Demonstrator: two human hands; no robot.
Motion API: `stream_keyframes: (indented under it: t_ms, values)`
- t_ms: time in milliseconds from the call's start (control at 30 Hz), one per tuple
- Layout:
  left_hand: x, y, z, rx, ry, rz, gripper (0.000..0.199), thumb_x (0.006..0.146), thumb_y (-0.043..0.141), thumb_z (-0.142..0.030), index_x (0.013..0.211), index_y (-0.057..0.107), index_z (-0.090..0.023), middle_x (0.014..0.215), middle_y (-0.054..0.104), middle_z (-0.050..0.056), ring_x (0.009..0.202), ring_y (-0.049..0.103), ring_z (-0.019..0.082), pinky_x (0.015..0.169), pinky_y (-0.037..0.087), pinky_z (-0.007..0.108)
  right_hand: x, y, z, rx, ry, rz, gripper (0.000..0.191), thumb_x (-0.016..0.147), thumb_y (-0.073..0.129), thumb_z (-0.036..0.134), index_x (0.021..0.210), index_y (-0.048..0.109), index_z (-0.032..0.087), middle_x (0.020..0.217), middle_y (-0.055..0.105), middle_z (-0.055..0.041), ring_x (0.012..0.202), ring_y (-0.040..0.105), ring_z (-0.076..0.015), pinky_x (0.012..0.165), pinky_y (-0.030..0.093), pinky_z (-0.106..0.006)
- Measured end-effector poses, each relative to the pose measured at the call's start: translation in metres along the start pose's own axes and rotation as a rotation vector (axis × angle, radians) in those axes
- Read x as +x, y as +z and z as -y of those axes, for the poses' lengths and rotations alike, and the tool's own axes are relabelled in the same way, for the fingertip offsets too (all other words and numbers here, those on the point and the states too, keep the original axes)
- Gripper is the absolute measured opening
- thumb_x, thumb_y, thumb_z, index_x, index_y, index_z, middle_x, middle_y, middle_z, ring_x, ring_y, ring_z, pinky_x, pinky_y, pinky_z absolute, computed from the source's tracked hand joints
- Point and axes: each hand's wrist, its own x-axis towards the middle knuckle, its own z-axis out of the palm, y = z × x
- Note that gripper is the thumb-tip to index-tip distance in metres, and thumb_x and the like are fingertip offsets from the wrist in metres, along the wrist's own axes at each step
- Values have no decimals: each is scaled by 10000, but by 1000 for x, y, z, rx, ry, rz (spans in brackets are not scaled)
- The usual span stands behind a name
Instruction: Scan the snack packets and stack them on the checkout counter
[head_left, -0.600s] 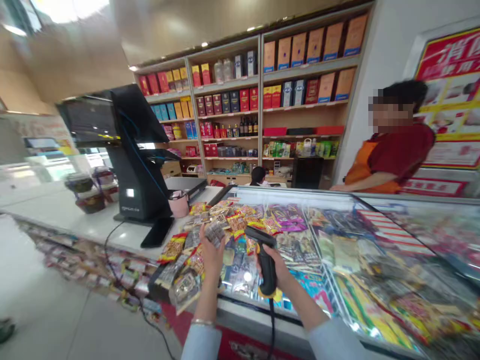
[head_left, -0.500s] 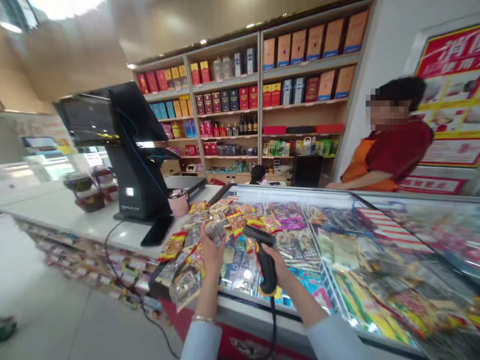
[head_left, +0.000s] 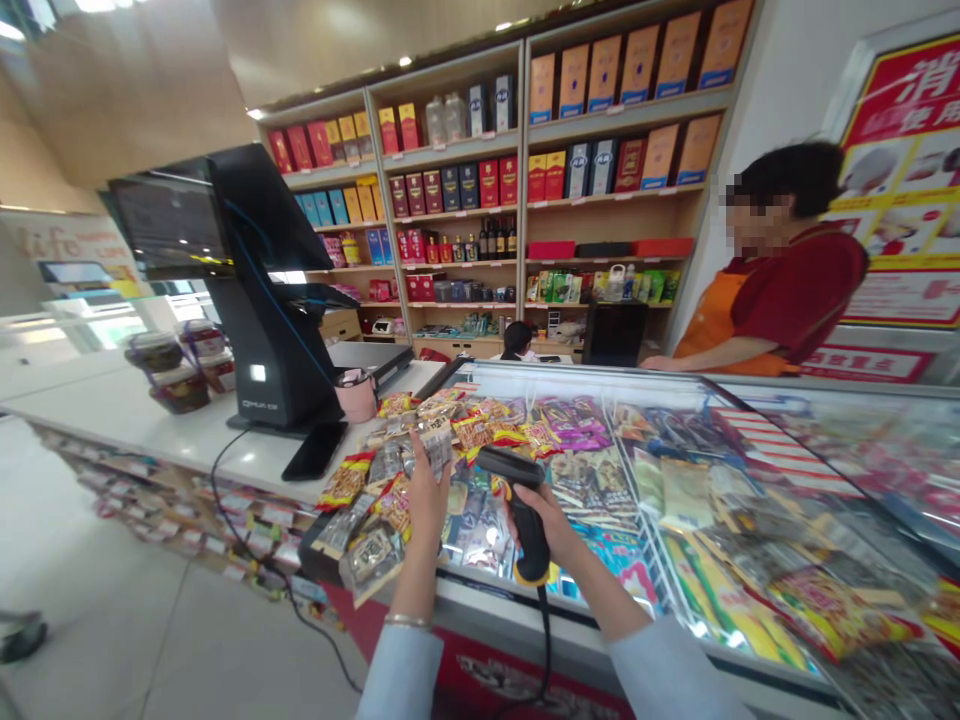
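My right hand is wrapped round the grip of a black barcode scanner with yellow trim. Its head points left, and a cable hangs from the base of its grip. My left hand holds a small clear snack packet with a pale label, close to the scanner's head. Beneath both hands is a glass-topped freezer. Red and yellow snack bags and clear packets are heaped on its left part, around my left hand.
A black checkout terminal stands on the white counter at left, beside a pink cup and a phone. Behind the freezer at right stands a person in an orange apron. Another person's head shows before the shelves.
The packet in my left hand has turned so its pale label shows more. The scanner has shifted slightly left. The view has tilted a little and become sharper.
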Motion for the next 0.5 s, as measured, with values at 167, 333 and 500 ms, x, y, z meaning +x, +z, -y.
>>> stream_keyframes:
  t_ms: [167,333,500]
  values:
    - [1,1,1,1,36,-15,832,874,573,-305,1556,120,-154,1275,638,194,987,697,288,764,524,320,-1,0,1,1,-7,5,373,705,748,493,807,598,167,611,638,-2,392,532,-111,327,463,-220]
    - [1,1,2,-27,87,-15,819,882,560,-286,1559,112,-172,1363,580,176,1130,643,286,854,516,329,-2,1,2,7,-17,5,364,707,744,485,817,594,172,610,641,-1,390,531,-112,328,459,-220]
    - [2,5,8,-78,91,-18,828,878,561,-287,1561,102,-197,1416,536,160,1174,619,284,878,513,331,-2,3,4,17,-20,9,342,714,737,470,789,591,170,581,629,0,372,519,-108,320,438,-211]
